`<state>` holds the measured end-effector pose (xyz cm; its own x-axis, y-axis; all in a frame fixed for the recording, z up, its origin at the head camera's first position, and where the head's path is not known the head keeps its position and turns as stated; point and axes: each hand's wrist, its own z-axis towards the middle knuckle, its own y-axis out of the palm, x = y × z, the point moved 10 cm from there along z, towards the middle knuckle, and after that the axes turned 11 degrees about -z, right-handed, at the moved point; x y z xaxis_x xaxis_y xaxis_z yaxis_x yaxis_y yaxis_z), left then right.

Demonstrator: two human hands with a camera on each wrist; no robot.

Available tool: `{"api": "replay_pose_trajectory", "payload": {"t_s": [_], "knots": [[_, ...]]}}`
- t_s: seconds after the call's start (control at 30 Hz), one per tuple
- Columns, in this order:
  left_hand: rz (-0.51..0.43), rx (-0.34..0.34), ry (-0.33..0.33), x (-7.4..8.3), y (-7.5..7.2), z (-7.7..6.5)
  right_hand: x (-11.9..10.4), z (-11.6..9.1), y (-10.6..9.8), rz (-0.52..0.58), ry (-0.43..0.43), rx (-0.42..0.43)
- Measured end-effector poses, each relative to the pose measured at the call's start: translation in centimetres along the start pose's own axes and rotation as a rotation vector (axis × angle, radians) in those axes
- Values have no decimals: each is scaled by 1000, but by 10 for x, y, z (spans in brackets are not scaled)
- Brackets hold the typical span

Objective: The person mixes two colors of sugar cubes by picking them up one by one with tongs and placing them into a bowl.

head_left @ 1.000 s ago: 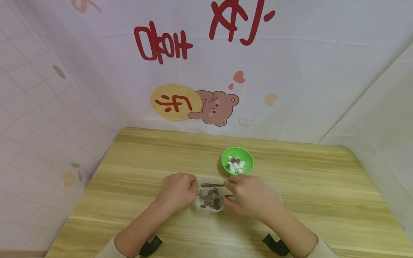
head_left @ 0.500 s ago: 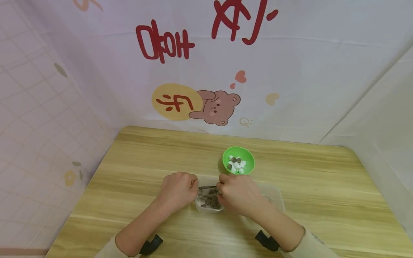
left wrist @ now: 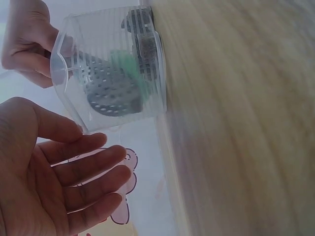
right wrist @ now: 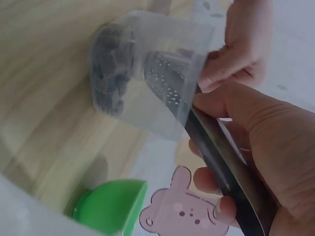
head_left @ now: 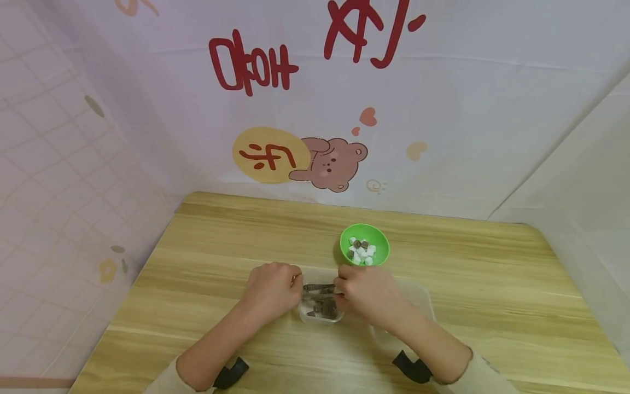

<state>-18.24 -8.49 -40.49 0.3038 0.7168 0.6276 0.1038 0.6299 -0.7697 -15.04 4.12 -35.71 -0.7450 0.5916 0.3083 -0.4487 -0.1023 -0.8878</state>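
Note:
My left hand (head_left: 269,290) pinches the rim of a small clear plastic box (left wrist: 110,17) between thumb and index finger; its other fingers extend beside the box. In my right hand (head_left: 366,290) are metal tongs (right wrist: 211,142), gripped along their arms. Their perforated, spoon-like ends (left wrist: 110,88) reach down inside the box. Several dark brown cubes (right wrist: 110,69) lie at the box's bottom, below the tong ends. Whether the tongs have a cube between their ends, I cannot tell.
Just behind the box stands a green bowl (head_left: 378,238) with white cubes and a few brown ones. A larger clear plastic container (head_left: 427,301) lies to the right, partly under my right forearm. A printed cloth (head_left: 443,109) hangs behind the wooden table (head_left: 221,235).
My right hand has moved left, bringing the tongs further over and into the box. The tong arms, earlier spread apart, now lie closer together. My left hand stays at the rim.

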Motion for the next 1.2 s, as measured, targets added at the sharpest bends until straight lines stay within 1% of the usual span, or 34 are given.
{"api": "replay_pose_trajectory", "payload": {"t_s": [0.27, 0.33, 0.43, 0.53, 0.63, 0.7, 0.8, 0.9, 1.1, 1.2], "knots": [[7, 10, 9, 0, -1, 0, 26, -15, -14, 139, 66, 7], [9, 15, 10, 0, -1, 0, 34, -20, -19, 171, 92, 39], [14, 21, 11, 1, -1, 0, 48, -26, -29, 217, 125, 110], [13, 16, 7, 1, -1, 0, 65, -33, -37, 251, 163, 175], [8, 14, 5, 1, -1, 0, 82, -42, -38, 287, 220, 210], [6, 13, 1, 0, -1, 1, 93, -49, -37, 303, 264, 218], [6, 14, -1, 0, -1, 0, 106, -59, -33, 298, 326, 211], [3, 13, -2, 0, -1, 0, 116, -68, -28, 264, 371, 200], [0, 15, -3, 0, -1, 0, 130, -84, -18, 196, 440, 181], [4, 17, -1, 0, -1, 0, 135, -91, -15, 165, 465, 198]]}}
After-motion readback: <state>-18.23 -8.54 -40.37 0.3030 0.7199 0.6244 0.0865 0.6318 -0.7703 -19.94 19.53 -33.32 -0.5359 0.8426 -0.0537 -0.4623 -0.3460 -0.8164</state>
